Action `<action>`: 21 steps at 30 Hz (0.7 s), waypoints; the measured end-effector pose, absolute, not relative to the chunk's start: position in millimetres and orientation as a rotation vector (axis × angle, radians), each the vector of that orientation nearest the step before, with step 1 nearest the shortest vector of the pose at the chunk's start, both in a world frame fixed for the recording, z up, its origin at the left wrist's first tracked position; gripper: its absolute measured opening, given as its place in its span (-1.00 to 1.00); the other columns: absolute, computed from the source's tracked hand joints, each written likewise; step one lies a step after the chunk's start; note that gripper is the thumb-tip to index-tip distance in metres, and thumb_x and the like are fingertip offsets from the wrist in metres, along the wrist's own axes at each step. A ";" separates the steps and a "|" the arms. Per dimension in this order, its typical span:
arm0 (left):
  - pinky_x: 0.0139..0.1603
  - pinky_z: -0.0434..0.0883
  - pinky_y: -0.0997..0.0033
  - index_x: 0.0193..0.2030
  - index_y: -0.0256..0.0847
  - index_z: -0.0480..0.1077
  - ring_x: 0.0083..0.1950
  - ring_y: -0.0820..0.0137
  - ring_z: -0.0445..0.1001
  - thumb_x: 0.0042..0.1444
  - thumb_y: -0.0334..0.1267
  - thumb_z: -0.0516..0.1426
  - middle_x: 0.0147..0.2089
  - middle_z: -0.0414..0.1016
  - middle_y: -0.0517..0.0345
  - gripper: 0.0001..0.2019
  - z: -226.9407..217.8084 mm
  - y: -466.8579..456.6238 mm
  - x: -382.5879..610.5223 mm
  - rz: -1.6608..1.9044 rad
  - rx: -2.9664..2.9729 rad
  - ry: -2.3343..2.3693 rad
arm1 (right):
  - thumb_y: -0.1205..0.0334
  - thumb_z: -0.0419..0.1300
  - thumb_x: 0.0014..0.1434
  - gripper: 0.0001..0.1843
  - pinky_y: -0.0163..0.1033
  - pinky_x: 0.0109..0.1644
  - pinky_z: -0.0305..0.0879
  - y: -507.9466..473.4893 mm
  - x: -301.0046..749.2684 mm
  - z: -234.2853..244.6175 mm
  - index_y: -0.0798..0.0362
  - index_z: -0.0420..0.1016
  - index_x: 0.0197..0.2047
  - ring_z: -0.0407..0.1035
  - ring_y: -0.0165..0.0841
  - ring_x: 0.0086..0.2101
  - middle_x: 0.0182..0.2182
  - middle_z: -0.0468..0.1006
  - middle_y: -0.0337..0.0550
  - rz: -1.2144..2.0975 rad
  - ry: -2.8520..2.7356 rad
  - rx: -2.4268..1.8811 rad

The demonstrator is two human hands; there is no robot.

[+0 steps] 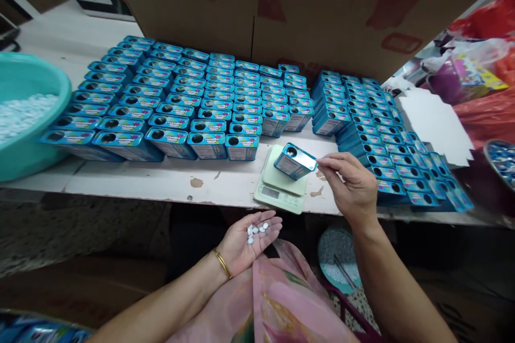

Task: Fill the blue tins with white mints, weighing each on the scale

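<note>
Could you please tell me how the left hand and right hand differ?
The left hand lies open, palm up; the right hand is curled. The left hand cradles white tablets, while the right hand pinches a blue tin by one corner. A gold bracelet circles the left wrist; none shows on the right wrist. Both are ungloved.

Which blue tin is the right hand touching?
The lone tin over the pale green scale; the other tins on the table stand in rows.

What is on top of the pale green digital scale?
A blue tin is on the scale, its round opening facing up, with the right hand touching one corner. The surface directly beneath the tin cannot be seen.
</note>
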State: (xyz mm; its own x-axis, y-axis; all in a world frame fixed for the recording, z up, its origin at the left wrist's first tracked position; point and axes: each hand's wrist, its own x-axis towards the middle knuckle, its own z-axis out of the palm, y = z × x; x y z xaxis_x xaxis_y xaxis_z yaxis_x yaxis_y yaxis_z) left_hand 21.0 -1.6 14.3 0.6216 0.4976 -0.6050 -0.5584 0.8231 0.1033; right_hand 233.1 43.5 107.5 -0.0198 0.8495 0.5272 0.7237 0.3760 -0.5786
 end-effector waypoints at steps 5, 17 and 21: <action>-0.02 0.31 0.33 -0.07 -0.47 0.28 -0.04 0.26 0.38 0.05 -0.35 0.02 -0.10 0.42 -0.21 -0.69 12.7 -3.2 19.7 0.612 -0.114 0.672 | 0.34 0.08 0.10 -0.84 -0.24 -0.21 0.30 58.4 224.4 101.1 -0.01 0.44 -0.27 0.34 -0.38 -0.29 -0.33 0.43 -0.18 0.205 -1.853 -1.361; 0.02 0.25 0.30 -0.05 -0.42 0.28 -0.04 0.28 0.37 0.09 -0.25 -0.02 -0.10 0.42 -0.14 -0.66 11.9 -2.5 18.6 0.600 -0.143 0.554 | 0.34 0.04 0.13 -0.79 -0.21 -0.12 0.30 26.6 195.3 90.2 0.01 0.38 -0.16 0.31 -0.36 -0.20 -0.24 0.42 -0.12 0.368 -2.056 -1.288; -0.02 0.25 0.35 0.00 -0.34 0.25 -0.08 0.34 0.38 0.09 -0.16 -0.04 -0.11 0.43 -0.04 -0.61 13.7 -2.0 21.3 0.563 -0.123 0.530 | 0.38 0.01 0.12 -0.66 -0.15 -0.09 0.30 -21.6 161.0 60.1 0.11 0.25 0.00 0.26 -0.29 -0.13 -0.16 0.38 0.00 0.495 -2.492 -1.215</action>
